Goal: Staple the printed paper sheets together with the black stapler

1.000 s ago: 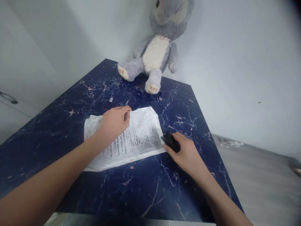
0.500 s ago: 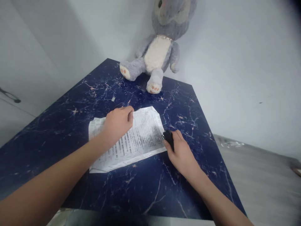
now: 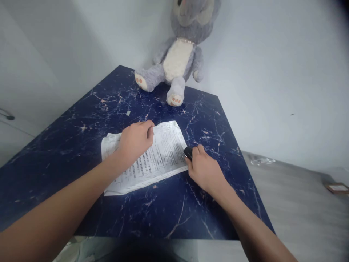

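Observation:
Printed white paper (image 3: 163, 149), folded or layered with creased edges, lies on the dark blue marbled table (image 3: 152, 214). My left hand (image 3: 137, 138) rests on its upper left part, fingers curled together near the far edge; what they hold, if anything, is hidden. At the paper's right edge, my right hand (image 3: 203, 163) is closed around a small black stapler-like tool (image 3: 188, 153). The tool's front end meets the paper's edge, and its far part is hidden in the hand.
A large grey and cream plush toy (image 3: 178, 60) sits at the table's back edge against the wall. A small pale scrap (image 3: 128, 113) lies left of it. Clear plastic (image 3: 262, 161) and a brown box (image 3: 338, 188) are on the floor at right.
The view has shifted slightly. My right hand and the black tool have turned a little and moved closer onto the paper's right edge. My left hand keeps its place on the paper.

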Demonstrator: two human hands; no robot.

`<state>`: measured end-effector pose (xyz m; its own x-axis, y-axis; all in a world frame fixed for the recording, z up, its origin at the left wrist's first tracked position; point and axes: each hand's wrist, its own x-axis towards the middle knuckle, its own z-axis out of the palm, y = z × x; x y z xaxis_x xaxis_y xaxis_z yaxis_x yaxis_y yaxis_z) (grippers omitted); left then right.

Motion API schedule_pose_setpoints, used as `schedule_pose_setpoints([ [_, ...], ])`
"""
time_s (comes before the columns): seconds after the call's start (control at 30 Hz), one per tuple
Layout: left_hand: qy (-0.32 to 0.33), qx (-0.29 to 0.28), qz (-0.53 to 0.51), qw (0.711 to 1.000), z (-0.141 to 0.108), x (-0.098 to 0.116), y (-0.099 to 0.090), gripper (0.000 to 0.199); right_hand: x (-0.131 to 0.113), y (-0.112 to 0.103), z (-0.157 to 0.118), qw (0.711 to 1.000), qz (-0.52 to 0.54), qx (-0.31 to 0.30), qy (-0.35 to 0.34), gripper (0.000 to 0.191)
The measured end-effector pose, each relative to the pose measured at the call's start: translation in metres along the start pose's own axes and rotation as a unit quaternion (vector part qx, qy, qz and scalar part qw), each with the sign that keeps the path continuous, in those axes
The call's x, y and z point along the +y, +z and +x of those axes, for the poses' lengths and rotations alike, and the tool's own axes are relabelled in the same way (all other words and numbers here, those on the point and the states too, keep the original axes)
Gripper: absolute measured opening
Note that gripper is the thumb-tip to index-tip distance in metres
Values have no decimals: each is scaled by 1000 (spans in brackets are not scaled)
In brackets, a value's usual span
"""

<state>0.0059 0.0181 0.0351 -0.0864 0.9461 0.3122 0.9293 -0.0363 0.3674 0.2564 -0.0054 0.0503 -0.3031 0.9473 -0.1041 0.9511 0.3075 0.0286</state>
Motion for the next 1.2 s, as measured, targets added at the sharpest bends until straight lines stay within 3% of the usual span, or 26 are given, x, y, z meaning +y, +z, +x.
schedule_pose_setpoints([
  [0.43,26,-6,29,999,6,-11,12,26,-5,-9,10,996,-64,-31,-48,31],
  [0.63,39,-34,-1,999,14,-22,18,27,-2,-3,17,998,-23,-17,-49,33],
  [0.73,73,-67,-18,995,19,-28,22,26,12,-4,17,998,40,-5,-48,31],
  [0.97,94,-75,36,992,17,-29,30,29,67,-17,19,971,169,-59,-157,36],
  [1.1,106,-74,31,991,16,-29,31,31,97,-13,31,973,182,-18,-140,26],
  [1.2,125,-83,23,988,15,-25,30,33,104,-4,39,968,208,47,-134,27],
])
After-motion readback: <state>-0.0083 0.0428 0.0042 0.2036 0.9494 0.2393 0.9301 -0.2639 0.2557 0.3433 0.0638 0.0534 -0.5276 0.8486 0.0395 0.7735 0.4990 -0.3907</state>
